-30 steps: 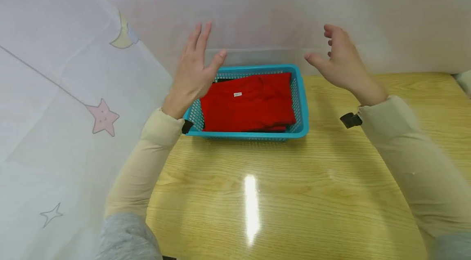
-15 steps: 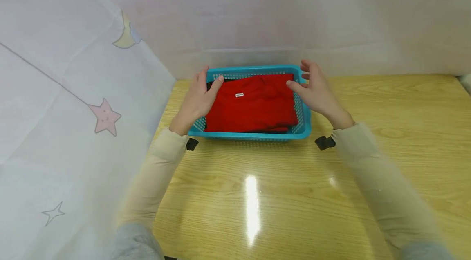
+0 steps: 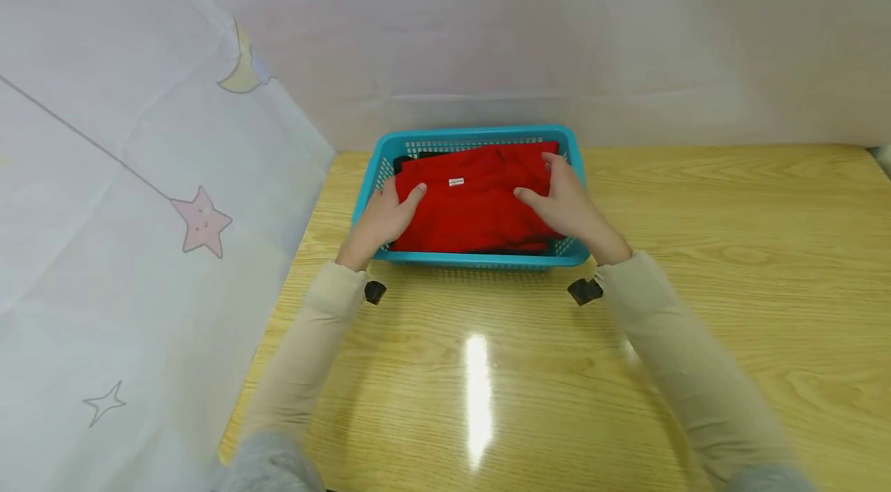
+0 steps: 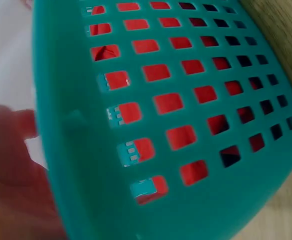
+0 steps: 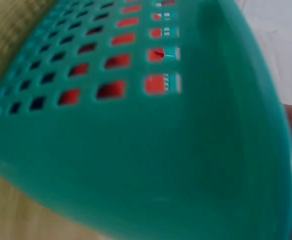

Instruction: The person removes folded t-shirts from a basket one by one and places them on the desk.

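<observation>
A folded red garment [image 3: 480, 206] with a small white label lies in a blue plastic basket [image 3: 480, 261] on the table. My left hand [image 3: 381, 223] reaches over the basket's left end, its thumb spread over the garment's left side. Over the right end comes my right hand [image 3: 562, 202], thumb pointing inward above the garment's right side. Both hands have thumb and fingers apart, with some fingers hidden. In the left wrist view the left hand [image 4: 11, 175] shows beyond the rim. Red cloth [image 5: 118, 61] shows through the basket's holes in the right wrist view.
Dark cloth [image 3: 401, 162] peeks out behind the garment at the basket's back left corner. The wooden table [image 3: 717, 244] stretches to the right and front. A white sheet [image 3: 473, 35] hangs close behind the basket, and a printed sheet [image 3: 139, 244] along the left.
Both hands have come down from above and moved inward, from apart above the basket to its two ends over the garment. The basket stays in place.
</observation>
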The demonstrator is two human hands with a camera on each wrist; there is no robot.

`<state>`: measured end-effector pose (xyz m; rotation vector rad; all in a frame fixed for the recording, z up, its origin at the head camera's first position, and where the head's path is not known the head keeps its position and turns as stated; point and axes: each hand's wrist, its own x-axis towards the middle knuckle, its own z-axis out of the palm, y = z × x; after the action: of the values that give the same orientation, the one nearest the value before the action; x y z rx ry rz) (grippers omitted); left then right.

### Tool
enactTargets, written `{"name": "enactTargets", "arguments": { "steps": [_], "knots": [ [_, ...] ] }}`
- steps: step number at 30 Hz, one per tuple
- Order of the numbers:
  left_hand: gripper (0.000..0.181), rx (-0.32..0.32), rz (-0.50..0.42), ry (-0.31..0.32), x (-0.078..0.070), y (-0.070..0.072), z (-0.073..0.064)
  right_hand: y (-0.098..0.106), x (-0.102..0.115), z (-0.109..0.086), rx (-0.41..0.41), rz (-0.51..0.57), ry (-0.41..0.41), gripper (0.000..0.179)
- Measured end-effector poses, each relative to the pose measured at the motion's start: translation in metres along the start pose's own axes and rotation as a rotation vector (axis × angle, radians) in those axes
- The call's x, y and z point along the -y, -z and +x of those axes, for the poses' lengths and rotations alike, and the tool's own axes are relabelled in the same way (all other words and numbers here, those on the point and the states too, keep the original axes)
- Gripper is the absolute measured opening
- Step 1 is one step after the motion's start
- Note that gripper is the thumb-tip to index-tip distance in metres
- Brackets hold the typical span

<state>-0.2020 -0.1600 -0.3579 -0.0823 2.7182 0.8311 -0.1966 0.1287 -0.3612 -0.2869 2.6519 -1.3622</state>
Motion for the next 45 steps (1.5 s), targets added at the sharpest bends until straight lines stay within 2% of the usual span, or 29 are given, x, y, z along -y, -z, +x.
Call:
{"name": "enactTargets", "arguments": {
  "steps": [8, 16, 21, 24, 27, 33, 40, 45],
  "knots": [
    [0.085, 0.067, 0.032, 0.057, 0.012, -0.008, 0.008, -0.013, -0.006, 0.000, 0.035, -0.081, -0.095, 0.082],
    [0.084, 0.062, 0.049, 0.088, 0.016, -0.015, 0.011, -0.022, -0.011, 0.003, 0.054, -0.105, -0.175, 0.086],
    [0.082, 0.075, 0.079, 0.102, 0.017, -0.018, 0.010, -0.027, -0.013, 0.003, 0.050, -0.148, -0.178, 0.086],
    [0.082, 0.075, 0.065, 0.093, 0.018, -0.020, 0.011, -0.029, -0.012, 0.003, 0.051, -0.165, -0.170, 0.086],
    [0.080, 0.060, 0.007, 0.077, 0.021, -0.021, 0.013, -0.030, -0.012, 0.002, 0.060, -0.171, -0.160, 0.087],
    [0.069, 0.035, -0.200, 0.077, 0.027, -0.021, 0.016, -0.031, -0.013, 0.004, 0.080, -0.178, -0.155, 0.090],
    [0.062, -0.055, -0.355, 0.034, 0.030, -0.019, 0.017, -0.030, -0.015, 0.005, 0.088, -0.186, -0.172, 0.088],
    [0.061, -0.005, -0.580, 0.051, 0.034, -0.015, 0.018, -0.032, -0.016, 0.006, 0.085, -0.195, -0.165, 0.083]
  ]
}}
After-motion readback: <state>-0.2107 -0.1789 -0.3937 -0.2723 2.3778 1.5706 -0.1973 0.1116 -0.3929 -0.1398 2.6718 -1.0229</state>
